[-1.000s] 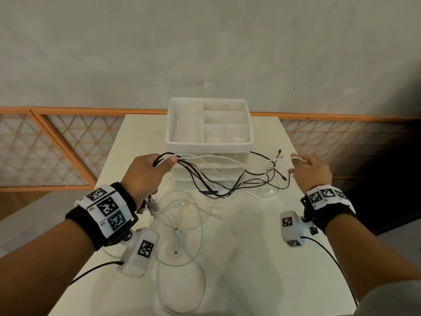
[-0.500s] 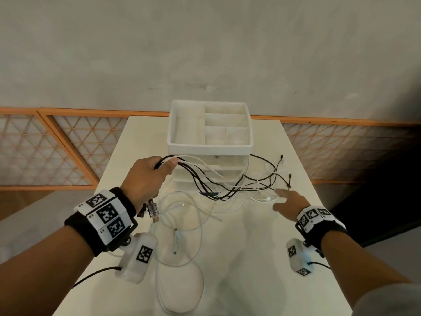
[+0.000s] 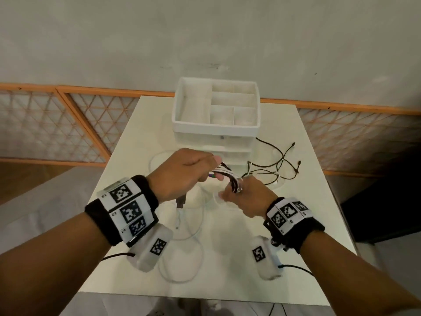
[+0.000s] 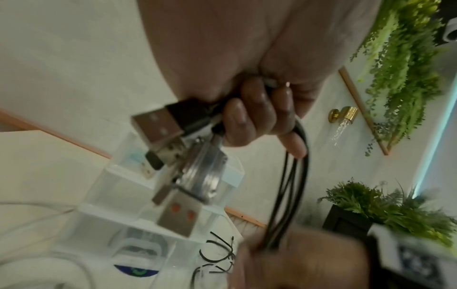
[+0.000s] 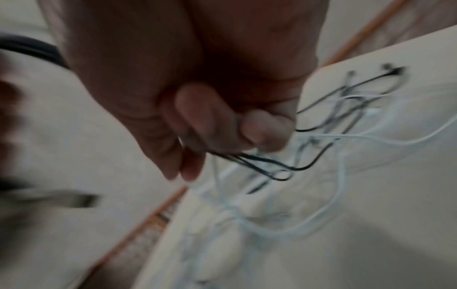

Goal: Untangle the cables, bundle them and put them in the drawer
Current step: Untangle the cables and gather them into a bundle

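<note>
Right hand (image 3: pixel 247 197) has come in from the worktop's (image 3: pixel 296 247) right side and now meets the left hand (image 3: pixel 182 174) in front of the drawer unit (image 3: pixel 216 124). Both grips are curled tight round the cable bundle (image 3: pixel 227 174); loose ends trail right across the worktop.

One drawer unit (image 3: pixel 216 124) stands on one table (image 3: pixel 284 258); its top tray has five compartments. In front of it, two hands: the left hand (image 3: pixel 182 173) and the right hand (image 3: pixel 247 197). Three plugs (image 4: pixel 173 166) show clearly below the left hand. The cables (image 3: pixel 276 166) are too tangled to count.
</note>
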`<state>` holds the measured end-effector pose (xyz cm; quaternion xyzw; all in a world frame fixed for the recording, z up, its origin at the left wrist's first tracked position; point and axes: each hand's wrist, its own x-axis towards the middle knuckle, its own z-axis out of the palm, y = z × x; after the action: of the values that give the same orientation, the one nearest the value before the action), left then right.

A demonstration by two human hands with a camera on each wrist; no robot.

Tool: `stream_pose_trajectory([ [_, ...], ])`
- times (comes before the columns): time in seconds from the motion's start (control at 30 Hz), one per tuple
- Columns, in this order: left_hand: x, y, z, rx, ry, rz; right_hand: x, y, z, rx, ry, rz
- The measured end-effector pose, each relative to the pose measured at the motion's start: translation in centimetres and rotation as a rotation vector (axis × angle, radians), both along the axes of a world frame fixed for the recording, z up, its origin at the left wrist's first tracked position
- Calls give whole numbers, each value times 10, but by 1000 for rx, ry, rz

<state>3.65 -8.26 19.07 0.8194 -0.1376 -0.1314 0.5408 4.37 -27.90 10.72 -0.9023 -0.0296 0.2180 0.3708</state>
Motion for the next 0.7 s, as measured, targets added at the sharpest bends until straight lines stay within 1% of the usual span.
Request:
stream_pose_trajectory([
  [0.03,-3,7,0,-12,42,-7,2,-14,-8,-72,141,-15],
  [0.07,-5,16,-3,-4,93,-25,4,-28,-13,-138,198,-49],
  [0.1,-7,25,-5,40,144,-61,6,-42,-16,-196,163,-98],
  [0.13,-9,35,-10,136,181,-113,10,-55,-19,-260,26,-182],
  [0.17,-10,43,-16,275,198,-175,13,-66,-18,-293,-188,-295],
  [0.2,-10,49,-25,429,192,-233,16,-70,-14,-276,-395,-394],
  [0.23,-8,54,-35,564,164,-258,16,-71,-12,-213,-533,-452],
  [0.27,-7,57,-46,662,124,-234,16,-68,-14,-167,-557,-463],
  [0.3,-5,60,-56,722,91,-178,16,-63,-17,-163,-491,-426],
  [0.33,-3,64,-64,752,58,-116,13,-56,-24,-205,-384,-382],
  [0.4,-2,63,-78,737,5,-27,0,-42,-36,-261,-157,-297],
  [0.43,-1,65,-84,704,-22,-24,-9,-27,-38,-217,-99,-250],
  [0.47,-3,65,-87,654,-54,-47,-19,-8,-37,-156,-88,-184],
  [0.53,-9,66,-89,547,-128,-168,-38,38,-37,-13,-97,-55],
  [0.57,-12,67,-89,510,-157,-243,-46,60,-40,47,-94,-16],
  [0.6,-16,70,-88,497,-161,-311,-51,77,-45,73,-98,-13],
  [0.63,-19,76,-87,495,-144,-368,-50,88,-51,62,-100,-32],
  [0.67,-22,84,-88,481,-107,-408,-46,92,-56,-12,-97,-46],
  [0.7,-25,95,-91,462,-56,-434,-41,90,-61,-126,-107,-49],
])
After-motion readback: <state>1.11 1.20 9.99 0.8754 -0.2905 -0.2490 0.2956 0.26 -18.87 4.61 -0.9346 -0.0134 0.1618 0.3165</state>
